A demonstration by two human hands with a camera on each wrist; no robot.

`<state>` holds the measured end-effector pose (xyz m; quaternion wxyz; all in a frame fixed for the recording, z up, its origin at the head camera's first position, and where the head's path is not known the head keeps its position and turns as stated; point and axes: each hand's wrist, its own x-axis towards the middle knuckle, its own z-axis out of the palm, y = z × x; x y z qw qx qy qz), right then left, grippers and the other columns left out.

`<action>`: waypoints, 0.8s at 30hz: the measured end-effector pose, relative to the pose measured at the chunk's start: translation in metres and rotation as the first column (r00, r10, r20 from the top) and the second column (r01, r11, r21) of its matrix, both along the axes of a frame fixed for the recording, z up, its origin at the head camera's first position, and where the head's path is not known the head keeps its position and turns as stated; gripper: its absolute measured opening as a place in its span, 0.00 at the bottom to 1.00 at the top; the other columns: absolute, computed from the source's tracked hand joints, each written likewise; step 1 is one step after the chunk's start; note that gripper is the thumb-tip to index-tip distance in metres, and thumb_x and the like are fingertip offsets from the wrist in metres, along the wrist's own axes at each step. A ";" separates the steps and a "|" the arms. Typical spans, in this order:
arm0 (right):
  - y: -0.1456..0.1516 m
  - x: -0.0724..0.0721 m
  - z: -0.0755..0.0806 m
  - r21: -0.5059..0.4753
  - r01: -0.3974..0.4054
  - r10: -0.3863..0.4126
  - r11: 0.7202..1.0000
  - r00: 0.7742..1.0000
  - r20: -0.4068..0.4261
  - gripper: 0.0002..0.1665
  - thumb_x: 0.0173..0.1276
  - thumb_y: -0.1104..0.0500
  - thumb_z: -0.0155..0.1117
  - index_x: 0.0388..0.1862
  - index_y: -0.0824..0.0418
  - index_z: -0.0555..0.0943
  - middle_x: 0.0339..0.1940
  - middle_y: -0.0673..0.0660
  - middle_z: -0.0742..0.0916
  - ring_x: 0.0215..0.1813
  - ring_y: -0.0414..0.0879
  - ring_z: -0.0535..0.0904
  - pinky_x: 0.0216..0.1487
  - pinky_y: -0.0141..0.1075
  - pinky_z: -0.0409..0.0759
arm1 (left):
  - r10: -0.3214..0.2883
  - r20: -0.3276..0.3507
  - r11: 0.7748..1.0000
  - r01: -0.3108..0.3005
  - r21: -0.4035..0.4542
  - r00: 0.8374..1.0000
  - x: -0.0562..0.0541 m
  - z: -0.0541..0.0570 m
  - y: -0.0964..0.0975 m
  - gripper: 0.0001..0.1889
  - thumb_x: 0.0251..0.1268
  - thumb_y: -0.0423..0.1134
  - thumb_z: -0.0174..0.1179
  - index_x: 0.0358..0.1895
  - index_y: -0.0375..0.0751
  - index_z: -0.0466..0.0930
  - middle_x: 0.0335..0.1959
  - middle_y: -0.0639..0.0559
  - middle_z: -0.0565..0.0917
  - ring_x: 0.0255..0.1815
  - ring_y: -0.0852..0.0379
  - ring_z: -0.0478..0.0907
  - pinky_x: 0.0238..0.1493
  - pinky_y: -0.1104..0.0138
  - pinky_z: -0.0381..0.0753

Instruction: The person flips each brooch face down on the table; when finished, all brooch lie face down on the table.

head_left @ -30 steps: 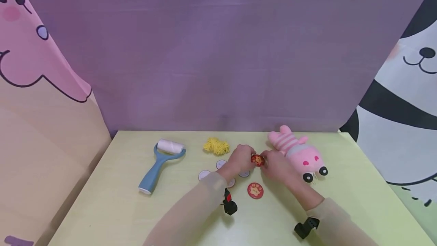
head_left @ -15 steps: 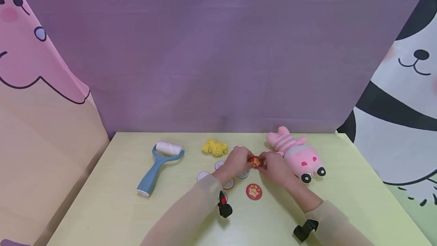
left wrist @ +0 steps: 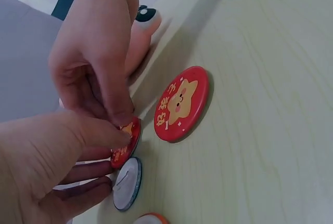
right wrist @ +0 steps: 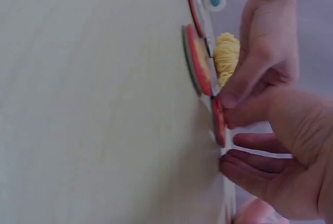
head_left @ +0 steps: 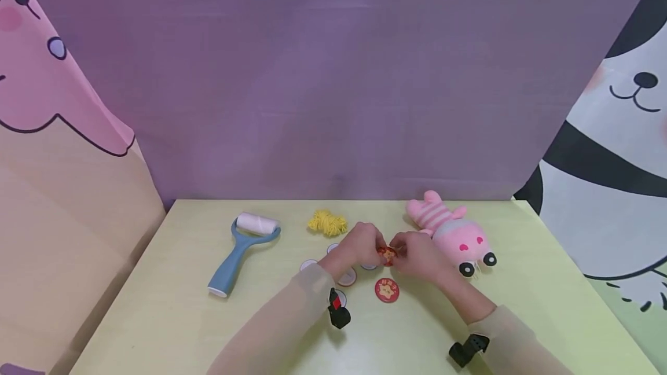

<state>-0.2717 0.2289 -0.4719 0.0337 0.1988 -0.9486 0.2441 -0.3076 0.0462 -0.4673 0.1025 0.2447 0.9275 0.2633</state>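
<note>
A red pin badge with a yellow star (head_left: pixel 388 256) is held low over the table between both hands. My left hand (head_left: pixel 359 246) pinches its left side, thumb on the printed face, as the left wrist view shows. On the opposite side, my right hand (head_left: pixel 418 254) holds it with thumb and fingertips. Just nearer to me, a second red star badge (left wrist: pixel 182 104) lies face up. Beside the left fingers rests a badge turned over (left wrist: pixel 127 183), its white back and pin showing. Several more overturned badges (head_left: pixel 347 277) lie under and around my left forearm.
Yellow yarn (head_left: pixel 327 223) lies behind the left hand. A blue-handled lint roller (head_left: pixel 237 259) is at the left. A pink plush toy (head_left: pixel 461 242) lies right of the right hand. A purple cloth (head_left: pixel 333 85) rises behind the table's back edge.
Both hands have brought the held badge slightly down and toward me, closer to the face-up badge. The head view has shifted a little; the other things have stayed put.
</note>
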 end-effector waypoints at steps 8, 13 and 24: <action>0.003 0.005 -0.001 0.030 -0.069 0.070 0.997 0.996 -0.060 0.11 0.60 0.63 0.79 0.41 0.63 0.90 0.37 0.54 0.92 0.40 0.47 0.87 0.46 0.43 0.89 | -0.064 -0.032 0.997 0.063 -0.042 0.997 0.002 0.001 0.000 0.12 0.60 0.41 0.79 0.45 0.44 0.95 0.36 0.56 0.94 0.35 0.64 0.80 0.43 0.75 0.81; 0.003 0.005 -0.009 0.034 -0.072 0.075 0.997 0.992 -0.103 0.10 0.62 0.63 0.79 0.42 0.62 0.91 0.37 0.53 0.93 0.41 0.47 0.89 0.47 0.44 0.89 | -0.079 -0.055 0.996 0.077 -0.044 0.995 0.003 -0.002 -0.003 0.12 0.60 0.41 0.79 0.46 0.44 0.95 0.37 0.56 0.94 0.35 0.65 0.80 0.44 0.75 0.81; 0.003 0.007 -0.008 0.046 -0.042 0.045 0.998 0.997 -0.060 0.12 0.63 0.62 0.79 0.45 0.64 0.90 0.39 0.55 0.93 0.43 0.49 0.89 0.48 0.46 0.90 | -0.039 -0.117 0.993 0.025 -0.119 0.992 0.010 -0.002 0.005 0.13 0.61 0.42 0.80 0.47 0.45 0.95 0.39 0.56 0.94 0.39 0.61 0.82 0.46 0.74 0.82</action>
